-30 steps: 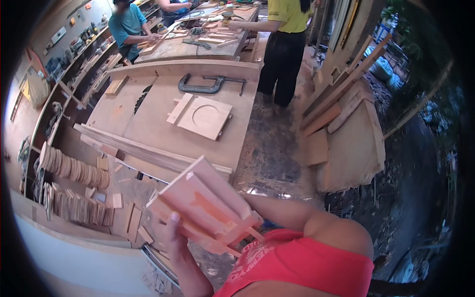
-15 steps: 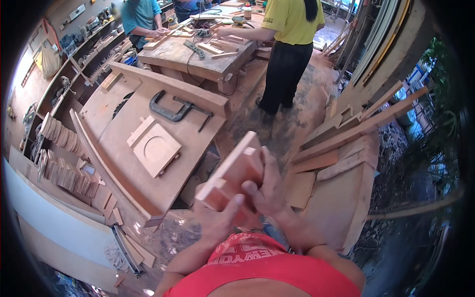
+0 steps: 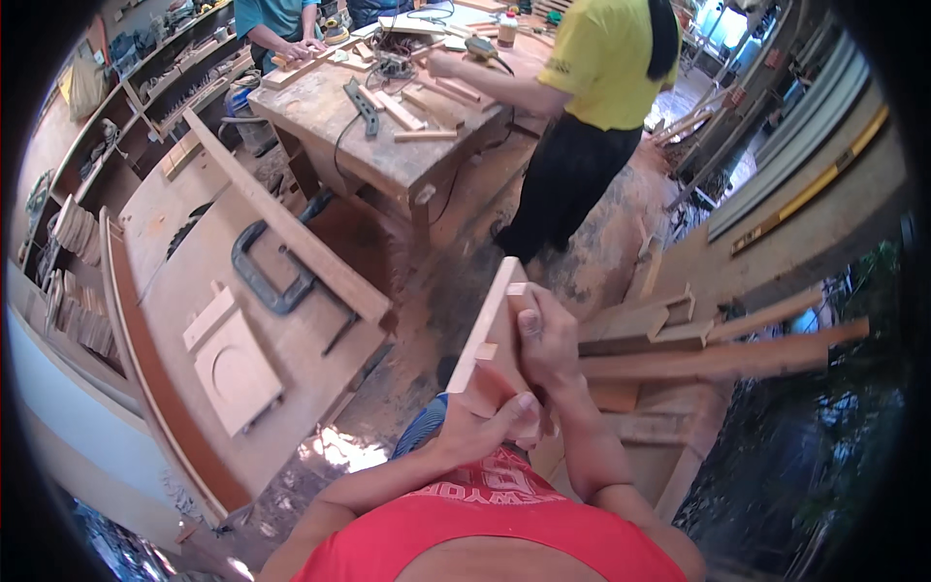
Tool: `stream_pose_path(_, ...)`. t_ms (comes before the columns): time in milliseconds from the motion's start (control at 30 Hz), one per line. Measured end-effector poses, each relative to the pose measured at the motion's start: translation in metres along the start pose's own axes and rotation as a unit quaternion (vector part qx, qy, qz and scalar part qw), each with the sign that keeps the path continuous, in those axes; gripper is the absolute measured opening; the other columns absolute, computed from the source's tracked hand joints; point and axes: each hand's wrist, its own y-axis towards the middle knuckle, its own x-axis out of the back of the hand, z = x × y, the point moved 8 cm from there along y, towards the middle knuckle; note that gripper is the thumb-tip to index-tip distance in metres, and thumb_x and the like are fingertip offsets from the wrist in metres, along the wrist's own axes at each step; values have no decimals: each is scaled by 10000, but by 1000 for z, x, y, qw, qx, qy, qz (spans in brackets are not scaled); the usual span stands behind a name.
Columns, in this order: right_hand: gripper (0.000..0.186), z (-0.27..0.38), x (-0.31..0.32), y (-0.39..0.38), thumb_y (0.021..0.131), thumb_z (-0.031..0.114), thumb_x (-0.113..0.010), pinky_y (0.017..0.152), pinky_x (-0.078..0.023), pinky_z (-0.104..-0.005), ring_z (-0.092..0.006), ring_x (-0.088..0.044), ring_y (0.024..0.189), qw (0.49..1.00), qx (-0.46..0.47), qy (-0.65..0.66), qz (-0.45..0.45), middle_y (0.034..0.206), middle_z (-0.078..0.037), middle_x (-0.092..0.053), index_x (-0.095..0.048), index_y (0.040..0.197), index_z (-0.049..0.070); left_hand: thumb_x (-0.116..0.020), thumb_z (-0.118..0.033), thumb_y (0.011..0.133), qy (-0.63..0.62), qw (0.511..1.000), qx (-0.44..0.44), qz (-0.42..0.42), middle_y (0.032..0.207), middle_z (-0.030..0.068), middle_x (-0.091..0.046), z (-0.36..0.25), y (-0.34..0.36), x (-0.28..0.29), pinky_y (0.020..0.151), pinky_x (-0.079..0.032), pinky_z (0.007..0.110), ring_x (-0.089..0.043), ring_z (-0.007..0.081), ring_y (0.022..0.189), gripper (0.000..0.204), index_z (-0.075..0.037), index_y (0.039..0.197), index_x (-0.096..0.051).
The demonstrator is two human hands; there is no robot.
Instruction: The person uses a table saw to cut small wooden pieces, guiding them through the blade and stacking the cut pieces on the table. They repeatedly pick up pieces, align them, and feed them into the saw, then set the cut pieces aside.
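Observation:
Both of my hands hold a light wooden board [image 3: 496, 325] upright in front of my chest, with short wooden blocks standing out from its face. My left hand [image 3: 482, 424] is closed around its lower end, thumb across the wood. Higher up on the right side, my right hand [image 3: 551, 341] grips the board near a block, fingers curled. To the left, on a saw table [image 3: 310, 393], lies a flat wooden piece [image 3: 236, 373] with a round recess. A dark C-clamp [image 3: 267, 281] rests beside a long wooden fence [image 3: 291, 228] there.
A round saw blade [image 3: 187, 229] pokes up from the saw table. Ahead is a workbench [image 3: 320, 126] with wood strips and power tools. A co-worker in a yellow shirt [image 3: 606, 73] stands at it, another in teal behind. Long planks [image 3: 727, 364] lie at the right.
My view has turned right, so the saw table sits further left. The board has moved slightly right and tilted more upright, still in both hands.

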Motion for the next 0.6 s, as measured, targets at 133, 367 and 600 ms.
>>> stream_pose_path(133,652,-15,-41,102,1084,584,-425,903,-535,-521,-512,-666,1075,993,-7,20,112,1134,-269,-709,-657,1291,12,-753,-119,999,-30,993,22,-116,1186,125,-684,5,84,31,898,-593,320,-696,182,1066,415,62,1311,-548)
stream_pose_path(367,744,-106,-171,331,1112,495,-469,679,-611,-372,-257,-755,797,911,-163,167,340,1055,-171,-740,-190,1627,36,-741,-163,1015,18,937,12,-350,1333,162,-627,7,162,100,1003,-562,371,-645,231,1206,553,67,1440,-472)
stream_pose_path(600,655,-142,-260,497,1103,534,-469,563,-593,-333,-229,-705,650,903,-96,29,417,1037,-188,-745,-488,1392,-53,-686,-132,1041,28,881,-65,-468,1431,196,-557,28,216,130,1047,-541,381,-595,265,1285,580,92,1499,-410)
